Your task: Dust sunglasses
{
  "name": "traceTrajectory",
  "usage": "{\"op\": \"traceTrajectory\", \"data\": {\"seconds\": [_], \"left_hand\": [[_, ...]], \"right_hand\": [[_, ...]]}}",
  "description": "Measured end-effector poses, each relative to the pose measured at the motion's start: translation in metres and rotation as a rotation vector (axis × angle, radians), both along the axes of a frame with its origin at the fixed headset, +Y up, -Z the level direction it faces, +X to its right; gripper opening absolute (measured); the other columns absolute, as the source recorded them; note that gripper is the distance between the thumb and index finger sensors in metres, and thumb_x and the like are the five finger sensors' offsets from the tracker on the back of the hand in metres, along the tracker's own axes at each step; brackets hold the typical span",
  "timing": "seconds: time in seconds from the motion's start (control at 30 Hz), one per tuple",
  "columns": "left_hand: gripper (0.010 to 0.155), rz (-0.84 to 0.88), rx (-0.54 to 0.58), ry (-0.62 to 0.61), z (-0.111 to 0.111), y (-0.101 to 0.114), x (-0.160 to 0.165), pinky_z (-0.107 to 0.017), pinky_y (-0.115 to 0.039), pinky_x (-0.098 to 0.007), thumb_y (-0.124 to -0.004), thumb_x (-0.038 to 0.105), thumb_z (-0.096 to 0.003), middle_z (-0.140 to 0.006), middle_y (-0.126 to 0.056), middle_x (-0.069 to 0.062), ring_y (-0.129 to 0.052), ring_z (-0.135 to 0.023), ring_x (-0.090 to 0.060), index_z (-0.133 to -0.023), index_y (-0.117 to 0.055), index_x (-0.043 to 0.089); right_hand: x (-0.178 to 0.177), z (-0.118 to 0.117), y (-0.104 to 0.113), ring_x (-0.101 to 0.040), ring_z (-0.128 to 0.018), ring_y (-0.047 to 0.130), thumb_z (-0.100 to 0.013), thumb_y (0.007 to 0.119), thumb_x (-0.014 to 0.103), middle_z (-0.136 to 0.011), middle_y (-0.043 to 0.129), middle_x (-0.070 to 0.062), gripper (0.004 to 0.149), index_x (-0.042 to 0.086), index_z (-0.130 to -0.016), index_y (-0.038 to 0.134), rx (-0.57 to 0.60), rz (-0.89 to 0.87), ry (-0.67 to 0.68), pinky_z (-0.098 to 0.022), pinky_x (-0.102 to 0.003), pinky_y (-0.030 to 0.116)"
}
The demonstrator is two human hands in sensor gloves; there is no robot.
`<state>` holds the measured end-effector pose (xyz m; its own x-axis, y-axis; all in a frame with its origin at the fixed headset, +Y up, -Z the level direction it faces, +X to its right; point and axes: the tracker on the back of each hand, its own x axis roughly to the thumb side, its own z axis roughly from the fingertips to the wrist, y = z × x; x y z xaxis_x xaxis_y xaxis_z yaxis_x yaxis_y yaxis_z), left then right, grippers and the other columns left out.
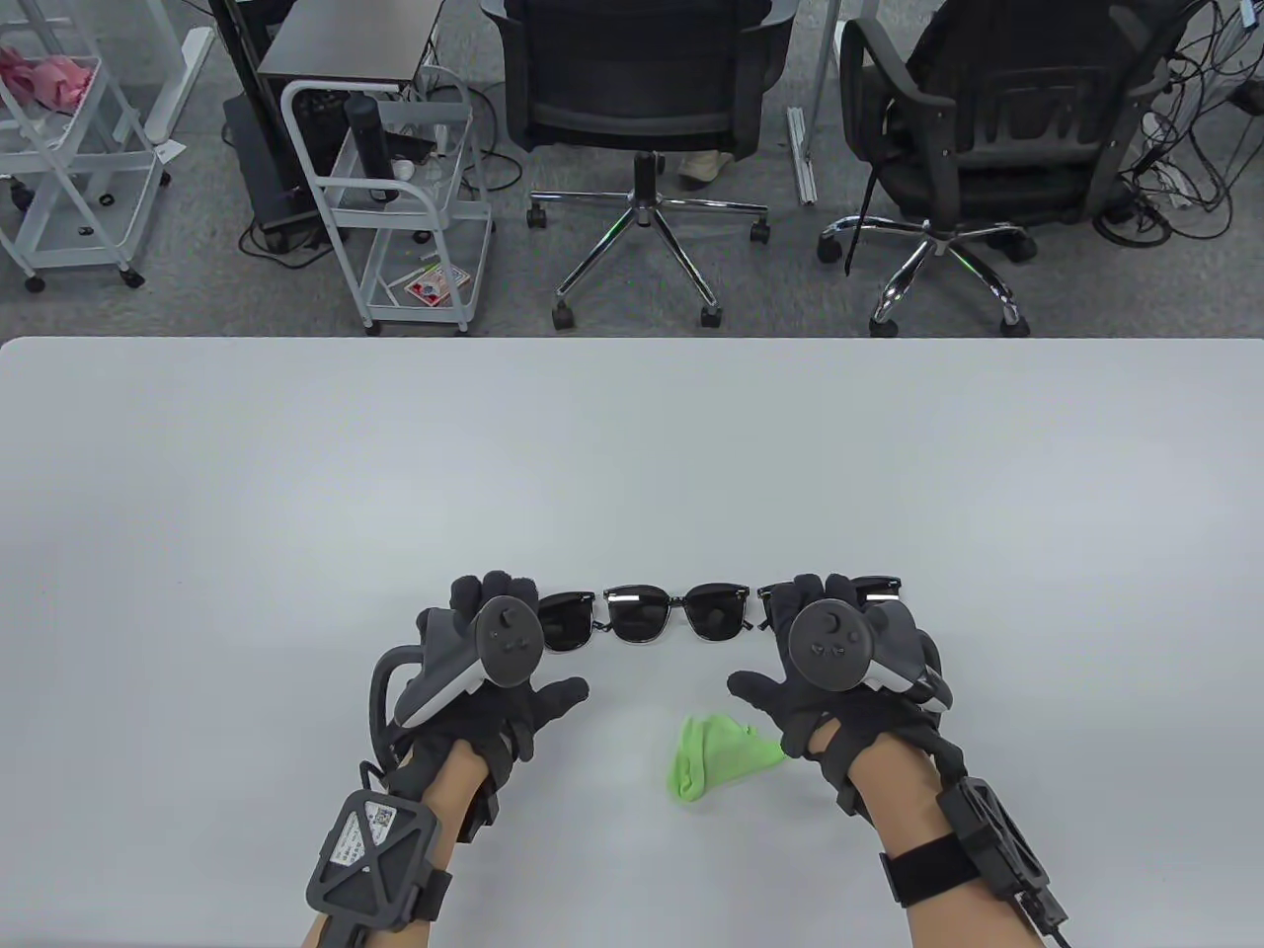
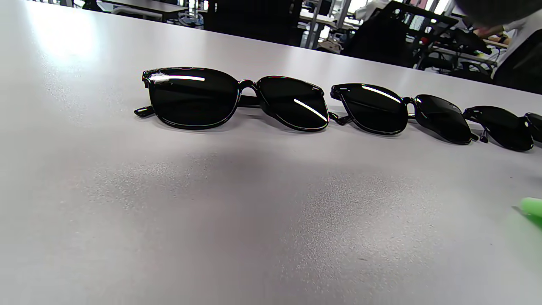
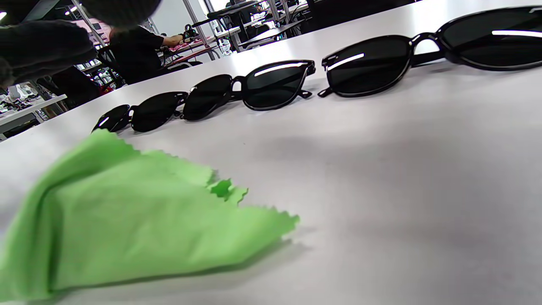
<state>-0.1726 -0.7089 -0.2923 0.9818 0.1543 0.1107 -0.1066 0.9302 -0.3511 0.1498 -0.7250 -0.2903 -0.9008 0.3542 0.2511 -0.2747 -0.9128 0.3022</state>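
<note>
Both hands, left hand [image 1: 494, 671] and right hand [image 1: 839, 671], hover with relaxed, spread fingers, holding nothing; three sunglasses [image 1: 674, 613] sit close together in a row near the table's [image 1: 632, 444] front edge, so a careless grab could knock a neighbouring pair; the green cloth [image 1: 716, 756] lies untouched.

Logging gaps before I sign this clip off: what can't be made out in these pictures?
- Table view: the left hand and right hand with their trackers cover the outer sunglasses; only the middle pair shows whole.
- Left wrist view: the edge cuts the third pair and the cloth; no fingers show.
- Right wrist view: the cloth is blurred and cut off.
- Dust on lenses: too fine to see.
</note>
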Motion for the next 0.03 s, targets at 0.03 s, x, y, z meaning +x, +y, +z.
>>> {"op": "traceTrajectory", "data": {"seconds": [0.03], "left_hand": [[0.106, -0.001, 0.0, 0.002, 0.0, -0.0001, -0.0003, -0.074, -0.023, -0.063, -0.06, 0.079, -0.0274, -0.116, -0.013, -0.003, -0.013, -0.107, -0.035, -0.106, -0.013, 0.025]], "right_hand": [[0.0, 0.0001, 0.0, -0.06, -0.092, 0.014, -0.048, 0.063, 0.064, -0.108, 0.019, -0.032, 0.096, -0.003, -0.104, 0.024, -0.001, 0.001, 0.0, -0.056, -0.074, 0.02]]}}
